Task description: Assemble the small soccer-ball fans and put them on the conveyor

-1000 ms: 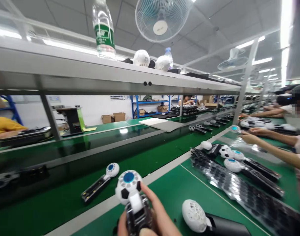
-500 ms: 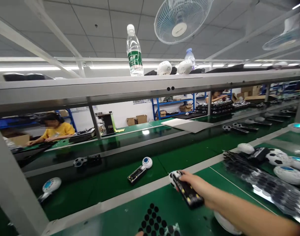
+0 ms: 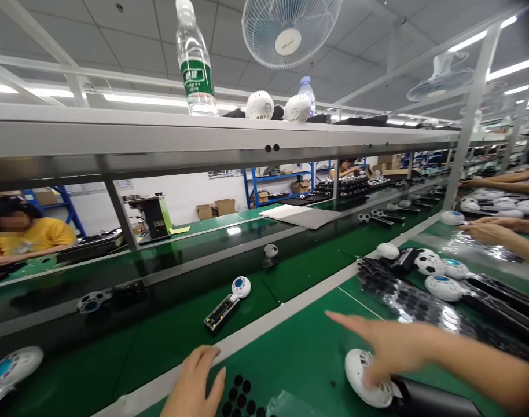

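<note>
My right hand [image 3: 395, 347] is over a handheld device [image 3: 363, 376] with a white, slotted round head and a black handle. The index finger points out to the left, and the thumb overlaps the white head; whether it presses on it I cannot tell. My left hand [image 3: 194, 382] hovers at the bottom with its fingers apart, holding nothing. Just right of it lies a sheet of round black stickers [image 3: 242, 399], partly cut off by the frame. On the green belt beyond rests a device with its circuit side showing [image 3: 223, 310]. Farther off is a small white ball-shaped head [image 3: 271, 251].
Several white and football-patterned devices [image 3: 429, 262] lie at the right beside black dotted sheets [image 3: 403, 289]. A co-worker's hands [image 3: 490, 231] are at the far right. A metal shelf [image 3: 160, 136] crosses above the belt, with a water bottle [image 3: 197, 69] on it.
The football-headed device has left my right hand, which now reaches over the white-headed one. My left hand has come into view. A ball-shaped head now shows on the belt. The view has turned right.
</note>
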A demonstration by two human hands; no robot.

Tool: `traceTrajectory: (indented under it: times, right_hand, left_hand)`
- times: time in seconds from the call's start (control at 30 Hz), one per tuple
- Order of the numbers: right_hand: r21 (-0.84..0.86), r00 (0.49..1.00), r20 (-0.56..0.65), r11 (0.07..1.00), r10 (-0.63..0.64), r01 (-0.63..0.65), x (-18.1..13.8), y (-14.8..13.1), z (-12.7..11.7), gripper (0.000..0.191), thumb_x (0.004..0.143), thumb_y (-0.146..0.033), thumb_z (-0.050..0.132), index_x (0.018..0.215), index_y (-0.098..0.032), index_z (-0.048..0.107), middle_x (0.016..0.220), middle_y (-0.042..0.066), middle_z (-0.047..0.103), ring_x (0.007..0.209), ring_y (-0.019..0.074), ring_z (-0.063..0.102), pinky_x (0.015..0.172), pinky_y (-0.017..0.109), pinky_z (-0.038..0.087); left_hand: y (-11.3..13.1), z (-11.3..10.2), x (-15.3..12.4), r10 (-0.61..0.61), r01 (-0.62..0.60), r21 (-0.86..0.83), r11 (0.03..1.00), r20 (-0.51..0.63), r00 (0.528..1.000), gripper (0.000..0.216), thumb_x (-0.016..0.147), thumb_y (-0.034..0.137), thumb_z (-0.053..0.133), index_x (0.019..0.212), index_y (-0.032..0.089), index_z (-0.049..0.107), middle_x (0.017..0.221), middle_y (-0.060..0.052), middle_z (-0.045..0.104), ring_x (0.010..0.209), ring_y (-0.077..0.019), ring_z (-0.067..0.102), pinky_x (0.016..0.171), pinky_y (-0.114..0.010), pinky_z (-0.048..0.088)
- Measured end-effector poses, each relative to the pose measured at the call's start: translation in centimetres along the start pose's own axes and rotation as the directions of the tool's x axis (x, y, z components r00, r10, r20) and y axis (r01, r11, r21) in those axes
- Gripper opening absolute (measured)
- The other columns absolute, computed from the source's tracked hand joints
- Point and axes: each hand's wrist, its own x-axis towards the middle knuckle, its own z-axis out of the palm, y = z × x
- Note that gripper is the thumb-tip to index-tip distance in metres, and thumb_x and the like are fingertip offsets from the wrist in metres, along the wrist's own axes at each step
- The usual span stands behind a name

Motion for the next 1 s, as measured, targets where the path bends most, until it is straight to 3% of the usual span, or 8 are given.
traceTrajectory:
  times: [0.03,0.1,0.2,0.27,0.33,0.5,0.73,1.0]
  right_hand:
    - [-0.029,0.999,-0.037,1.0,-0.005,0.004,-1.0,1.3,1.9,0.107,0.048,-0.019,0.08,0.137,-0.035,0.022,0.143,0.01,0.029,0.121,0.0401,0.035,0.099,0.053,0.024]
    - [-0.047,0.942,-0.319,0.994,-0.109,0.099,-1.9,3.6,5.0,0.085,0.06,-0.02,0.066,0.135,-0.033,0.03,0.134,0.01,0.043,0.121,0.0388,0.035,0.097,0.052,0.027]
    - [0.31,0.807,-0.586,0.901,-0.069,0.302,-1.6,5.3,5.9,0.061,0.06,-0.027,0.066,0.12,-0.027,0.051,0.113,0.01,0.059,0.1,0.0345,0.054,0.086,0.044,0.04]
    - [0.63,0.808,-0.589,0.629,0.005,0.456,-1.2,5.4,4.1,0.05,0.061,-0.036,0.066,0.108,-0.023,0.057,0.097,0.009,0.064,0.078,0.027,0.059,0.074,0.037,0.046]
    - [0.781,0.841,-0.541,0.379,0.012,0.497,-1.0,4.9,1.8,0.042,0.069,-0.048,0.054,0.099,-0.019,0.06,0.087,0.008,0.066,0.061,0.0201,0.056,0.063,0.034,0.047]
    - [0.867,0.879,-0.475,0.193,0.046,0.459,-0.5,3.1,-0.1,0.046,0.074,-0.053,0.038,0.084,-0.016,0.064,0.084,0.011,0.067,0.047,0.0137,0.049,0.05,0.03,0.044]
    - [0.918,0.921,-0.378,0.171,0.096,0.359,2.9,3.7,1.8,0.051,0.077,-0.05,0.032,0.09,-0.011,0.062,0.093,0.015,0.066,0.042,0.0122,0.049,0.042,0.027,0.042]
    - [0.823,0.906,-0.419,0.445,0.055,0.353,7.0,6.9,2.5,0.06,0.075,-0.053,0.043,0.122,-0.017,0.032,0.065,0.005,0.065,0.041,0.0193,0.056,0.043,0.031,0.042]
  left_hand:
    - [0.5,0.3,1.0,0.003,-0.003,0.007,1.0,-0.014,1.0,0.047,0.081,0.042,0.031,0.113,0.017,0.056,0.122,-0.012,0.053,0.114,-0.0285,0.047,0.089,-0.039,0.044]
    - [1.6,1.5,2.9,0.008,-0.008,0.007,1.0,-0.054,0.998,0.047,0.082,0.041,0.029,0.114,0.018,0.054,0.124,-0.011,0.05,0.117,-0.0274,0.044,0.089,-0.038,0.044]
    - [2.8,3.6,5.7,0.025,-0.02,0.047,0.999,-0.108,0.994,0.049,0.083,0.039,0.032,0.124,0.015,0.046,0.135,-0.013,0.039,0.127,-0.0288,0.029,0.098,-0.041,0.036]
    - [2.9,4.4,7.7,0.015,0.0,0.098,0.995,-0.158,0.987,0.053,0.083,0.035,0.037,0.128,0.008,0.04,0.141,-0.018,0.028,0.132,-0.0329,0.013,0.104,-0.046,0.022]
    - [2.2,4.3,9.9,-0.039,0.062,0.125,0.99,-0.176,0.984,0.053,0.084,0.033,0.04,0.129,0.004,0.037,0.141,-0.022,0.023,0.132,-0.0356,0.007,0.105,-0.052,0.014]
    - [0.1,3.2,15.0,-0.176,0.175,0.029,0.984,0.054,0.983,0.035,0.084,0.032,0.05,0.113,0.014,0.05,0.112,-0.009,0.056,0.099,-0.022,0.055,0.085,-0.046,0.043]
    - [2.1,4.1,15.1,-0.236,0.325,-0.362,0.874,0.268,0.934,0.022,0.082,0.031,0.053,0.095,0.013,0.057,0.089,-0.002,0.061,0.073,-0.0142,0.059,0.064,-0.031,0.05]
    - [6.6,9.0,4.2,-0.32,0.426,-0.835,0.348,0.321,0.891,0.036,0.074,0.055,0.048,0.08,0.019,0.044,0.066,0.002,0.058,0.054,-0.014,0.063,0.055,-0.029,0.051]
